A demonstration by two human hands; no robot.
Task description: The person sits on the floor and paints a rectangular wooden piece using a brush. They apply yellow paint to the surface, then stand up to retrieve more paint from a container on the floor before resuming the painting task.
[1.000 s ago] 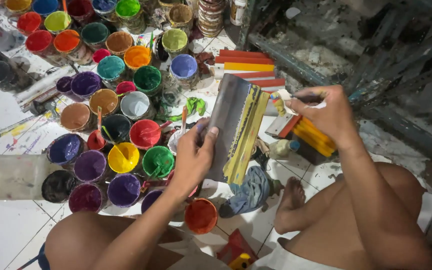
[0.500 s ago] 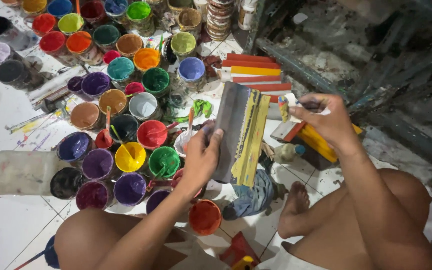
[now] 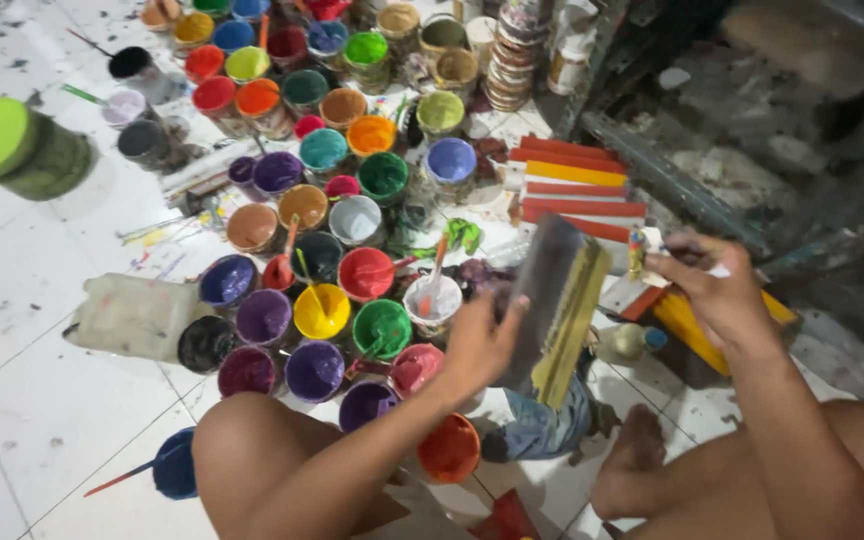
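My left hand [image 3: 480, 340] grips the lower left edge of a flat board [image 3: 555, 300], painted dark grey with a yellow stripe along its right side and held tilted upright above the floor. My right hand [image 3: 714, 288] holds a thin paintbrush [image 3: 652, 252] whose paint-covered tip sits just beside the board's upper right edge. Both of my bare knees and a foot [image 3: 635, 470] show at the bottom of the view.
Several open paint pots [image 3: 352, 290] in many colours crowd the white tiled floor to the left. Red, yellow and white painted boards [image 3: 577, 185] lie stacked behind. A green-lidded jar [image 3: 17, 148], a stained rag [image 3: 542, 425], an orange pot [image 3: 449, 448] and a dark metal frame [image 3: 672, 180] surround me.
The view has swung down and right, so the pots shift up and left. The board stays held in my left hand. My right hand with the brush has dropped slightly toward the board's edge.
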